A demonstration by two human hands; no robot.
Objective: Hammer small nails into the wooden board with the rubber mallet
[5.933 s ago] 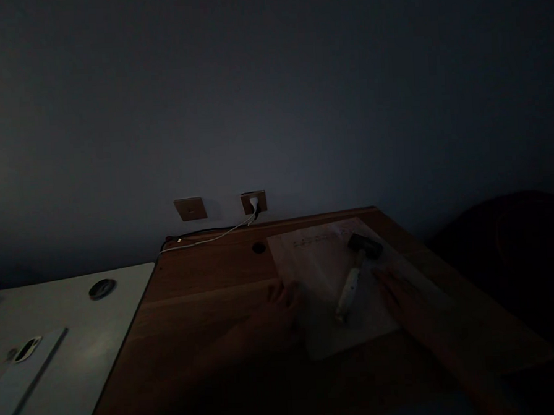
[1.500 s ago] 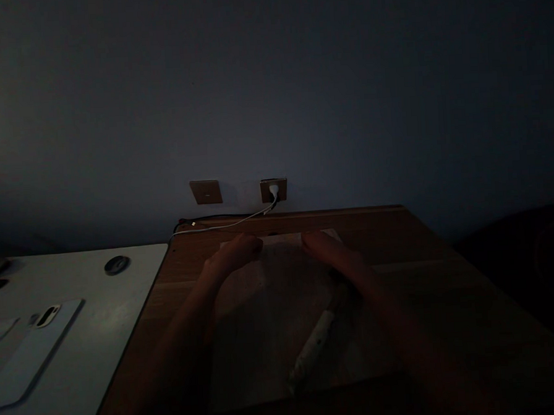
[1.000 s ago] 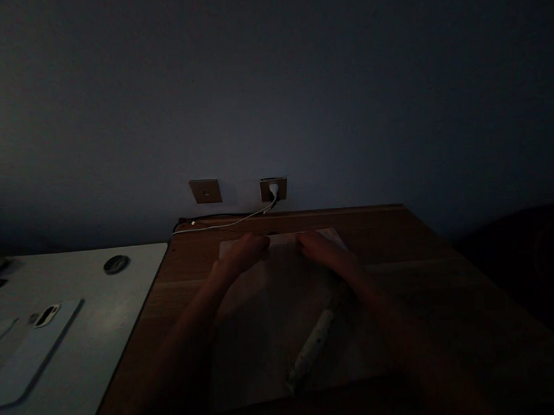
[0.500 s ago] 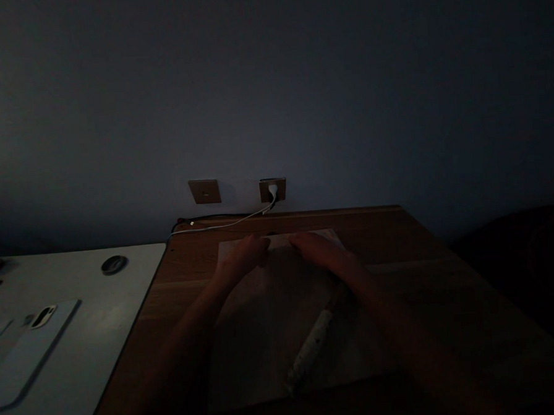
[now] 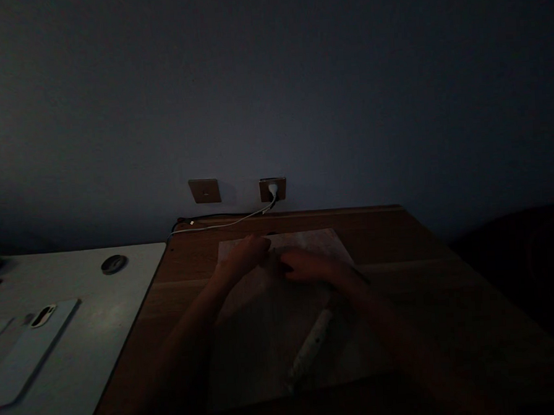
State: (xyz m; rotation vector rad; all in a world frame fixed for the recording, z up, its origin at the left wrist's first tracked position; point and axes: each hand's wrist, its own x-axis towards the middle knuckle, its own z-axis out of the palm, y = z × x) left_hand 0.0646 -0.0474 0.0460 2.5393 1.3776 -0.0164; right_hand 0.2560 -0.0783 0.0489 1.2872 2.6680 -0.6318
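Both my hands work over a pale, flat rectangular sheet or board (image 5: pixel 260 338) on the wooden table. My left hand (image 5: pixel 251 252) is closed near its far edge; whatever its fingers hold is lost in the dark. Close by on the right is my right hand (image 5: pixel 303 265), its fingers curled and pointing left, slightly blurred. I cannot make out what lies between the two hands. A long tool with a pale, dark-spotted handle (image 5: pixel 312 345) lies slantwise on the sheet, its upper part hidden under my right forearm.
On the left, a white table (image 5: pixel 106 322) bears a pale phone-shaped object (image 5: pixel 34 356) and a dark round item (image 5: pixel 114 264). Behind the wooden table (image 5: pixel 170 300) stands a wall with a plugged-in socket (image 5: pixel 273 190). A white cable (image 5: pixel 226 225) runs along the back edge.
My right hand has moved left and slightly nearer to me, closing in on my left hand. The left hand and the tool have barely moved.
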